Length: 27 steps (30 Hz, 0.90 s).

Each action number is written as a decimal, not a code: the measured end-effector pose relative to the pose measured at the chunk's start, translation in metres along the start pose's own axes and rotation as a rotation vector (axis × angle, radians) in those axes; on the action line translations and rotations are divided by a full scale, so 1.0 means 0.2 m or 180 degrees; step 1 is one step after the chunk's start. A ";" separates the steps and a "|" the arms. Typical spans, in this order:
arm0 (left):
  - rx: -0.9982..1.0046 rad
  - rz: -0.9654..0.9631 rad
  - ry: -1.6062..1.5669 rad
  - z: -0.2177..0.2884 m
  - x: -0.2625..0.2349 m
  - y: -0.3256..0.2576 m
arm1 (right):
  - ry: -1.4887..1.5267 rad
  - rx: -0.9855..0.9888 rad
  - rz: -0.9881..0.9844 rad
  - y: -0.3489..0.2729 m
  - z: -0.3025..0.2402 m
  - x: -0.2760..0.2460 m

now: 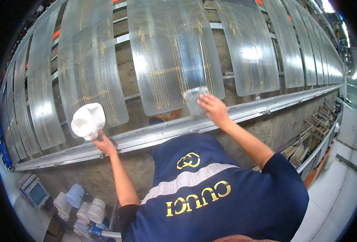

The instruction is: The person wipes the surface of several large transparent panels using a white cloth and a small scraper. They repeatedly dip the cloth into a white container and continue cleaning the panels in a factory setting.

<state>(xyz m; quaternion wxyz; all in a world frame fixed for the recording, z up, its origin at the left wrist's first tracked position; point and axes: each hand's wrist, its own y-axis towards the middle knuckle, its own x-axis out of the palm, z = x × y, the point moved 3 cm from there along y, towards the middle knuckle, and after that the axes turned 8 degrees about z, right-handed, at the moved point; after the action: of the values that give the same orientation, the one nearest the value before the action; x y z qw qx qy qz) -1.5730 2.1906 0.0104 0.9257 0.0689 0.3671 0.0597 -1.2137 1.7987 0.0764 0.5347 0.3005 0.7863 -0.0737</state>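
Left hand point(104, 144): at 8 o'clock of the frame, fingers closed around the lower end of a white roll point(88, 121) of tape or film. The roll tilts up and to the left, its open core facing the camera, and overlaps the bottom edge of a clear panel point(87, 60).

Right hand point(213, 109): just right of centre, fingers spread and pressed flat on a small clear rectangular piece point(196, 100), holding it against the lower right corner of the centre panel point(172, 52). Whether the piece is film or rigid plastic cannot be told.

Panels: a long row of translucent curved sheets with fine yellowish line patterns, laid side by side on a rack and running from 9 o'clock across the top to 2 o'clock. A bright light reflection sits on the panel to the right point(249, 46).

Metal rail point(162, 131): runs along the near edge of the rack from 8 o'clock to 3 o'clock; both hands work just above it.

Floor, 7 o'clock: several white and pale blue rolls point(81, 203) stand together, beside a blue crate point(33, 191).

Floor, 4 o'clock: stacked flat frames point(307, 137) lie under the rail.

Person: dark blue shirt point(222, 193), forearms bare.
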 end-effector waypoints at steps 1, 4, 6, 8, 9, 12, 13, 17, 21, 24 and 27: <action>0.0014 0.0014 -0.0016 0.01 0.01 0.01 | 0.0022 0.0092 -0.0099 -0.03 -0.07 -0.04; 0.0081 0.0113 0.0026 0.02 0.00 0.00 | 0.0400 0.0276 0.0142 0.19 -0.06 -0.04; 0.0218 0.0166 0.0141 0.04 0.00 0.01 | 0.0739 0.0454 0.0337 0.54 -0.04 0.02; 0.0195 0.0151 0.0148 0.06 0.02 0.00 | 0.0730 0.0246 0.0459 0.95 0.04 0.12; 0.0212 0.0123 0.0151 0.07 0.03 0.00 | 0.0663 0.0016 0.0657 1.13 0.08 0.18; 0.0147 0.0089 0.0212 0.10 0.02 0.01 | 0.0312 -0.0073 0.0660 1.50 0.11 0.32; 0.0111 0.0088 0.0210 0.09 0.02 -0.01 | 0.0226 -0.0130 0.0654 1.53 0.10 0.37; 0.0098 0.0113 0.0240 0.06 0.01 -0.01 | -0.0100 -0.0306 0.0580 1.33 0.04 0.48; -0.0028 0.0082 0.0375 0.07 0.01 -0.01 | 0.0011 -0.0199 0.0341 0.84 -0.13 0.41; 0.0110 0.0083 0.0353 0.03 0.00 0.00 | -0.0039 -0.0156 0.0154 0.52 -0.29 0.34; 0.0048 0.0062 0.0379 0.01 0.00 0.00 | -0.0056 -0.0287 0.0005 0.22 -0.44 0.30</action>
<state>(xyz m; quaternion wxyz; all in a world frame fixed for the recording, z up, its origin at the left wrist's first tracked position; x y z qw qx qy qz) -1.5718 2.1913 0.0124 0.9010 0.0758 0.4213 0.0698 -1.2755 1.8958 0.0696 0.5547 0.2760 0.7839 -0.0404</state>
